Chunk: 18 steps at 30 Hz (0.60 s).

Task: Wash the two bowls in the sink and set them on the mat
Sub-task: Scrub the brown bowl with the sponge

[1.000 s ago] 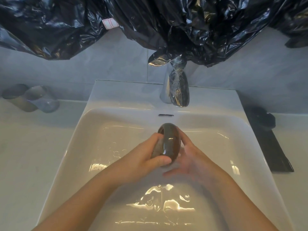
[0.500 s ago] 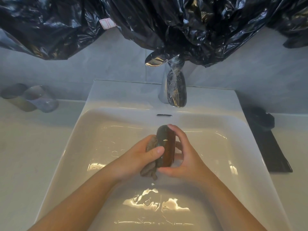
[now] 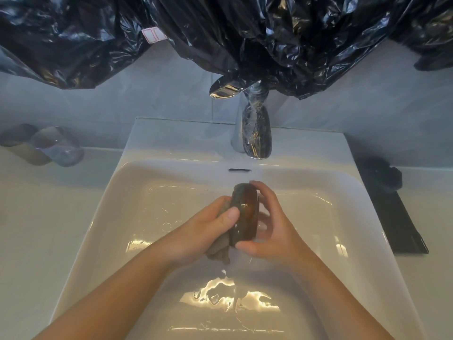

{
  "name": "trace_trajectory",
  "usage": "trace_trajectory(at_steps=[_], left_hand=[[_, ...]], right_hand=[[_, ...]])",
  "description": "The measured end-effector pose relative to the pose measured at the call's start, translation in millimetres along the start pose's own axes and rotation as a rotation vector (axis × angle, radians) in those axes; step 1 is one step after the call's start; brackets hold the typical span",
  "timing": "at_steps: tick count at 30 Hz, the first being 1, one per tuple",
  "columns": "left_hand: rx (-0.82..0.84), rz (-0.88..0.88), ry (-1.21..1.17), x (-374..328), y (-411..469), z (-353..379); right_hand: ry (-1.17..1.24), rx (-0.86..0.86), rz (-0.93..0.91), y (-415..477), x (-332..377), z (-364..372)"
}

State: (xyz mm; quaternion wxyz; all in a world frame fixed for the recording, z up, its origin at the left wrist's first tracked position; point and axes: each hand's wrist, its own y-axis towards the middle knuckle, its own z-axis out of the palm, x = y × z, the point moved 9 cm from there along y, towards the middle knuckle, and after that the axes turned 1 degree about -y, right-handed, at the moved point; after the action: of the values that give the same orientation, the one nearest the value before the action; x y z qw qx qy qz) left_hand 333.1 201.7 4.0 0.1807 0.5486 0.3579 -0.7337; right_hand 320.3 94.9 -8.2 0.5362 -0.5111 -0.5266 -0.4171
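A small dark brown bowl (image 3: 246, 212) is held on edge above the water in the white sink (image 3: 152, 182). My right hand (image 3: 272, 231) grips it, fingers curled over the top rim and thumb under the bottom. My left hand (image 3: 208, 229) presses a grey cloth (image 3: 219, 249) against the bowl's left side, thumb on the bowl. Water drips from the cloth. On the right counter lies a black mat (image 3: 397, 224) with a dark bowl-like object (image 3: 382, 175) at its far end.
A chrome faucet (image 3: 255, 133) stands behind the basin under black plastic sheeting (image 3: 245, 40). Two cups (image 3: 56, 146) lie on the left counter by the wall. The basin holds shallow water.
My right hand has shifted from behind the bowl to gripping its top and bottom rim. The bowl has turned more edge-on, and the cloth now hangs below my left hand.
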Motion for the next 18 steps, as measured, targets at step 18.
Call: trace_trajectory(at_steps=[18], left_hand=[[0.063,-0.014,0.088,-3.8,1.1,10.6]], right_hand=[[0.179,0.026,0.138,-2.1,-14.9,2.7]])
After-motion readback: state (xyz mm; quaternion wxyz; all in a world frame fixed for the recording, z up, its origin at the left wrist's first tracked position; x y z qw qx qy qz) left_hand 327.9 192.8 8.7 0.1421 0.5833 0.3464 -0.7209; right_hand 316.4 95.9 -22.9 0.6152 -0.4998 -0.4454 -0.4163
